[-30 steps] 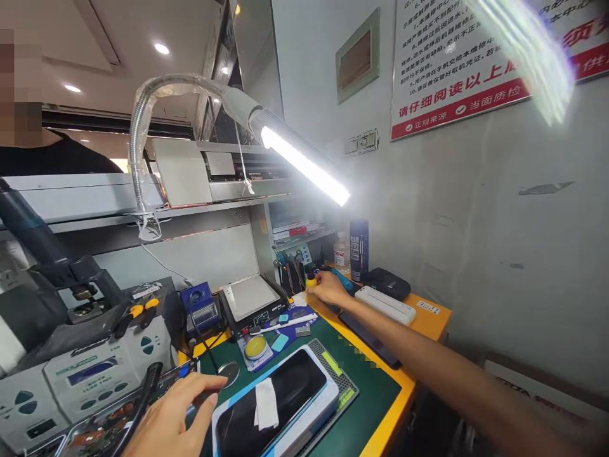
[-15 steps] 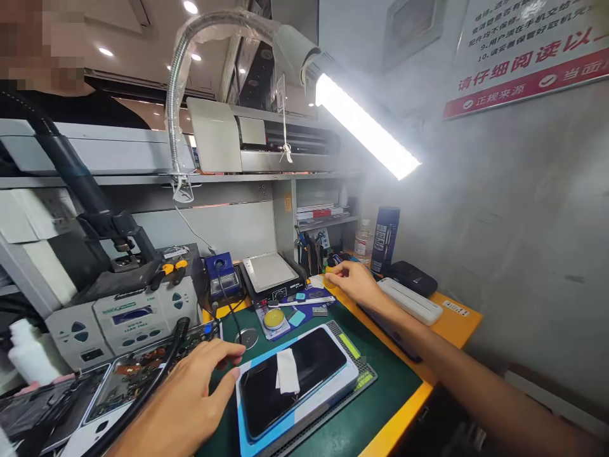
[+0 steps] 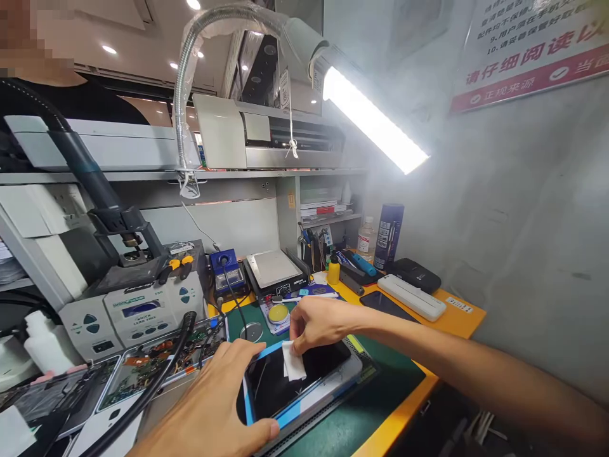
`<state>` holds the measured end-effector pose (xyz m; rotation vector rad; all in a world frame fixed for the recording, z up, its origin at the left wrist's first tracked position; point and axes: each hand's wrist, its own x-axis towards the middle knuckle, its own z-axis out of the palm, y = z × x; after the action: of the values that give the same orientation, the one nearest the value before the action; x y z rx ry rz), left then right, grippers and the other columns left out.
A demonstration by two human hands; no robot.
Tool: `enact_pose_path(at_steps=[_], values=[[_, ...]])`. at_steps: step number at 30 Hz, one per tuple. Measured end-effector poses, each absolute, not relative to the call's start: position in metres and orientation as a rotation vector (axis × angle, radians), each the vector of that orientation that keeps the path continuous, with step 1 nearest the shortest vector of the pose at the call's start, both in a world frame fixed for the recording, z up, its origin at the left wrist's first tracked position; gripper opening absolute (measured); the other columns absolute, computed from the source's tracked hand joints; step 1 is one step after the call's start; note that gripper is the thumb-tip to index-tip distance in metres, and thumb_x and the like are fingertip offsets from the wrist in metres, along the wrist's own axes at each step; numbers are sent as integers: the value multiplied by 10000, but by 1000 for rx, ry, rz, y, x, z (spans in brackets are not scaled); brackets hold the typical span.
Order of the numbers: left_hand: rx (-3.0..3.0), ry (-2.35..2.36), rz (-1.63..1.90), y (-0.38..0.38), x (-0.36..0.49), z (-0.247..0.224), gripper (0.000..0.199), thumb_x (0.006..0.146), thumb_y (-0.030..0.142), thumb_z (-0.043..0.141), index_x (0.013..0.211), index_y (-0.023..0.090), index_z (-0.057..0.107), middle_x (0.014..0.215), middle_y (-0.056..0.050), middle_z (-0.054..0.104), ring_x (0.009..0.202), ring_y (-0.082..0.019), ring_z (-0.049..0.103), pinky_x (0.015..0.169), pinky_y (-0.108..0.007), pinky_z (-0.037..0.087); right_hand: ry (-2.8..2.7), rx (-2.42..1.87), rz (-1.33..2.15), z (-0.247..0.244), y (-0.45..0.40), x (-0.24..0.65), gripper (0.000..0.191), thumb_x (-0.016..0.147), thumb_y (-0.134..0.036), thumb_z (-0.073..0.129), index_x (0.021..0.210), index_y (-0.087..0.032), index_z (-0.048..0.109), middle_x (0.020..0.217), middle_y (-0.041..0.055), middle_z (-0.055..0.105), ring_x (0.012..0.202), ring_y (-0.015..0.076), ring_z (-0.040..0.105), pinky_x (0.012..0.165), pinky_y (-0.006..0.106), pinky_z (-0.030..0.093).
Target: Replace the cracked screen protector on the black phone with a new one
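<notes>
A black-screened smartphone (image 3: 323, 371) lies screen up on a flat blue and white box (image 3: 328, 392). My right hand (image 3: 323, 320) is over the phone, thumb and fingers pinching the upper end of a folded white wipe (image 3: 294, 365), whose lower part rests on the glass. My left hand (image 3: 219, 400) spans the left end of the box, thumb along the near side and fingers at the far corner, bracing it. The palm hides that end of the phone. Beneath the box, a grey perforated mat (image 3: 368, 374) partly shows.
A yellow bottle (image 3: 333, 271), a dark phone (image 3: 385, 303) and a white device (image 3: 413, 297) stand or lie rightward. Behind are a heating plate (image 3: 273, 273) and a round yellow tin (image 3: 278, 313). A black hose (image 3: 164, 374) crosses circuit boards at left. A lamp (image 3: 371, 117) hangs overhead.
My right hand has come from beside the yellow bottle to the white wipe and taken hold of its end. My left hand has moved onto the left end of the box.
</notes>
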<state>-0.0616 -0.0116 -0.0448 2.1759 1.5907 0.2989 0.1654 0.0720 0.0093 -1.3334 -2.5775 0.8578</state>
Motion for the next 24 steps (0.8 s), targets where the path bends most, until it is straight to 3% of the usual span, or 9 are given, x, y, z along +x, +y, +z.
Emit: enact_pose_path(at_steps=[4, 7, 12, 14, 17, 20, 24], values=[[2228, 1518, 371, -11, -64, -50, 686, 752, 384, 659, 1402, 280, 467, 1356, -81, 533, 1294, -293, 494, 1125, -495, 385, -2433, -1306, 579, 7, 54, 180, 161, 852, -340, 692, 893, -186, 711, 844, 13, 670, 769, 155, 577, 660, 254, 418], [2226, 1517, 377, -12, -63, -50, 675, 746, 383, 667, 1388, 281, 485, 1344, -80, 548, 1296, -299, 496, 1125, -500, 389, -2529, -1038, 362, -5, 30, 200, 90, 878, -218, 649, 935, -183, 710, 956, 49, 681, 931, 189, 584, 833, 298, 450], [2230, 1541, 377, -12, -63, -50, 702, 748, 398, 669, 1411, 275, 472, 1368, -90, 550, 1325, -311, 481, 1153, -530, 360, -2620, -890, 156, -15, -2, 219, 212, 903, -239, 607, 1073, -172, 714, 1061, 90, 721, 981, 236, 603, 891, 379, 497], [2243, 1539, 369, -10, -64, -53, 705, 750, 413, 671, 1412, 275, 474, 1374, -93, 553, 1321, -309, 492, 1152, -528, 369, -2635, -921, 142, -15, -10, 217, 376, 945, -321, 579, 1281, -173, 658, 1272, 111, 687, 1213, 310, 562, 1046, 477, 450], [2234, 1570, 342, -7, -65, -58, 754, 740, 430, 669, 1442, 245, 464, 1437, -113, 528, 1371, -313, 466, 1183, -522, 346, -2729, -967, 276, -15, -20, 211, 596, 997, -470, 513, 1521, -188, 468, 1550, 108, 494, 1492, 390, 317, 1205, 611, 268], [2215, 1627, 293, -5, -64, -59, 836, 708, 438, 671, 1479, 201, 451, 1515, -133, 487, 1438, -320, 415, 1222, -508, 304, -2752, -1048, 422, -19, -28, 211, 632, 1030, -524, 442, 1565, -190, 403, 1611, 102, 386, 1528, 399, 232, 1226, 664, 180], [2204, 1664, 282, -5, -63, -56, 835, 673, 426, 701, 1460, 223, 507, 1528, -123, 513, 1441, -346, 438, 1201, -531, 345, -2735, -1130, 351, -24, -30, 221, 603, 1026, -480, 470, 1541, -167, 444, 1583, 107, 409, 1517, 407, 246, 1225, 672, 174]])
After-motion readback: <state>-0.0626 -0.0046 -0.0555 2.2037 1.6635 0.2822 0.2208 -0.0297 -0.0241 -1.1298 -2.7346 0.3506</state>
